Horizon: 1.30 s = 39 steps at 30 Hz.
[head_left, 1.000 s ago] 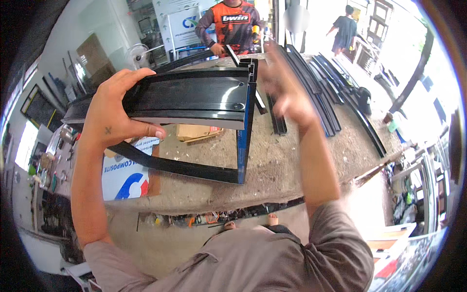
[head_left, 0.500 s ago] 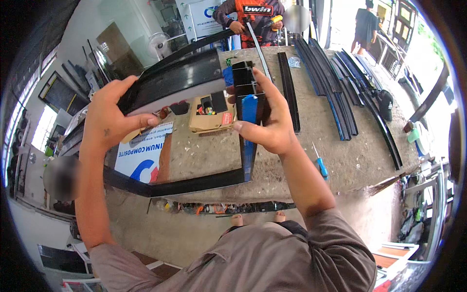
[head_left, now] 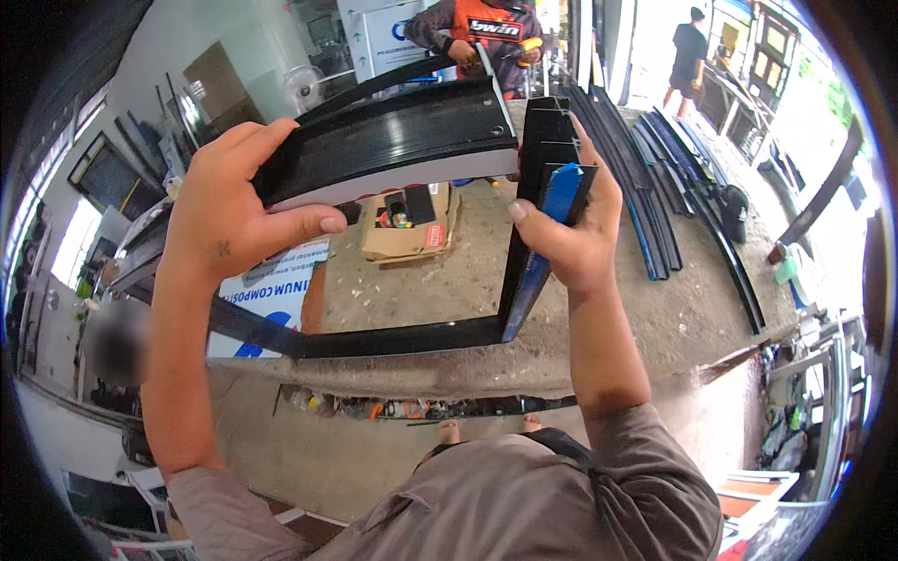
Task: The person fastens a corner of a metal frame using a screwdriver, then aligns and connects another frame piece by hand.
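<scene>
My left hand (head_left: 224, 201) is closed round the left end of a wide black metal profile (head_left: 402, 131), thumb beneath its pale lower edge. My right hand (head_left: 580, 238) grips the upper end of another black profile (head_left: 545, 140), whose hollow, chambered end faces up and which carries blue film. My right thumb presses on that film. The two ends stand close together with a narrow gap at the upper right corner. Along the near side, a black bottom profile (head_left: 412, 338) meets the right-hand one at a corner, making a roughly rectangular frame. Screw holes show near the wide profile's right end.
An open cardboard box (head_left: 374, 245) with small items sits on the concrete worktable (head_left: 627, 327), seen through the frame. Long black profiles (head_left: 645, 201) and a dark cap (head_left: 734, 213) lie at the right. Across the table a co-worker (head_left: 486, 42) holds a yellow power drill (head_left: 528, 47).
The right-hand profile has moved right with my right hand. The wide profile in my left hand has shifted right and up, its end now beside the other. The screwdriver has gone behind my right forearm.
</scene>
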{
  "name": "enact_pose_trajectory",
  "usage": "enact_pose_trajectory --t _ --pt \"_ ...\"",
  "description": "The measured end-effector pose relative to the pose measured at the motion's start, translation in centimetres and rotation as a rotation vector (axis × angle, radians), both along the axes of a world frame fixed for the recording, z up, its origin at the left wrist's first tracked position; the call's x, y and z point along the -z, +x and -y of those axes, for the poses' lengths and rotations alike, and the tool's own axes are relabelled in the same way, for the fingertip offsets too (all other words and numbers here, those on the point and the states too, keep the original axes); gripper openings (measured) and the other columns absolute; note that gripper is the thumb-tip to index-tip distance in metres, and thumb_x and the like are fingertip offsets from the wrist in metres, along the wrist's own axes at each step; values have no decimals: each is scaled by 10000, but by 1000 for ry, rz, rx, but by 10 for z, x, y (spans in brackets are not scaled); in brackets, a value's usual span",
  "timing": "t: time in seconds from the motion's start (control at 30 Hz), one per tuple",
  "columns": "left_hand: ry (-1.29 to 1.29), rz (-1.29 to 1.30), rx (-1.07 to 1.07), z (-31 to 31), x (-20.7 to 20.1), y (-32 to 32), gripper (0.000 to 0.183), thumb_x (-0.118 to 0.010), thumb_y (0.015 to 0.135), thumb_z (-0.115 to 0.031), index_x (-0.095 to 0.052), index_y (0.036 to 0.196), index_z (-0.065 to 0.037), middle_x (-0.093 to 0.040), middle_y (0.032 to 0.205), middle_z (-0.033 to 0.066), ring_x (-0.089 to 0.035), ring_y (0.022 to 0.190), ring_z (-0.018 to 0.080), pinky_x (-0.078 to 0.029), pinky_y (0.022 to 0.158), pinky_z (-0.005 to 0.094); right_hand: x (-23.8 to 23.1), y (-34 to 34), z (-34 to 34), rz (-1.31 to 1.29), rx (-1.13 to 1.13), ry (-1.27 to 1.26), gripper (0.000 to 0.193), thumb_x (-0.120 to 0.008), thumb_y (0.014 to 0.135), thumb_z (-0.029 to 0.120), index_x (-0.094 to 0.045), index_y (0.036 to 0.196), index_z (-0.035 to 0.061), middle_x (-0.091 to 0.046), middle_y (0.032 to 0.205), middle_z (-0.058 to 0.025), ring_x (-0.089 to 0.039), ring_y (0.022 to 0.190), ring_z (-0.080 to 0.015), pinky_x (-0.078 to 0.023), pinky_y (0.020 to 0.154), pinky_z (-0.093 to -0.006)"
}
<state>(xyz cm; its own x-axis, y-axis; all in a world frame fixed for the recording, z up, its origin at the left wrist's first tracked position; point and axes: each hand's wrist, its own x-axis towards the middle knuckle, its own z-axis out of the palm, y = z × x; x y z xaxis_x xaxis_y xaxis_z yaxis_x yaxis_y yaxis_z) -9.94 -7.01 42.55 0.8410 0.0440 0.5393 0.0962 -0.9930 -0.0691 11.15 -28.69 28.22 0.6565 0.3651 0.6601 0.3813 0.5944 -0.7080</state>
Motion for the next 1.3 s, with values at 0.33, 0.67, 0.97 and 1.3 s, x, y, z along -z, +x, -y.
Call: enact_pose_trajectory --t 0.33,0.67,0.97,1.3 --pt "-99 -170 115 44 2 56 793 -863 688 -433 -617 1267 49 -664 1106 206 -662 1059 388 -501 955 421 17 20 28 -6 -9 -32 923 -763 676 -2 -408 1525 -75 -657 1241 -102 -642 1063 -140 -535 907 -298" --pt "-26 -193 312 109 -3 112 830 -883 703 -517 -630 1258 46 -677 1070 211 -675 1000 398 -519 898 427 38 24 37 12 -16 -18 1011 -774 687 -4 -289 1573 -36 -629 1282 -141 -642 1109 -181 -531 937 -332" --pt "-133 -211 366 116 -21 107 854 -893 694 -517 -627 1270 56 -645 932 138 -642 834 250 -480 756 346 35 24 35 111 -71 -37 1026 -788 640 61 -325 1551 -35 -621 1296 -125 -623 1169 -188 -477 1025 -337" --pt "-187 -300 335 112 -27 100 909 -894 657 -526 -626 1272 87 -654 1017 140 -650 915 232 -491 821 320 29 22 26 92 -125 27 1141 -959 643 260 -319 1525 -80 -577 1359 -149 -587 1238 -221 -445 1081 -370"
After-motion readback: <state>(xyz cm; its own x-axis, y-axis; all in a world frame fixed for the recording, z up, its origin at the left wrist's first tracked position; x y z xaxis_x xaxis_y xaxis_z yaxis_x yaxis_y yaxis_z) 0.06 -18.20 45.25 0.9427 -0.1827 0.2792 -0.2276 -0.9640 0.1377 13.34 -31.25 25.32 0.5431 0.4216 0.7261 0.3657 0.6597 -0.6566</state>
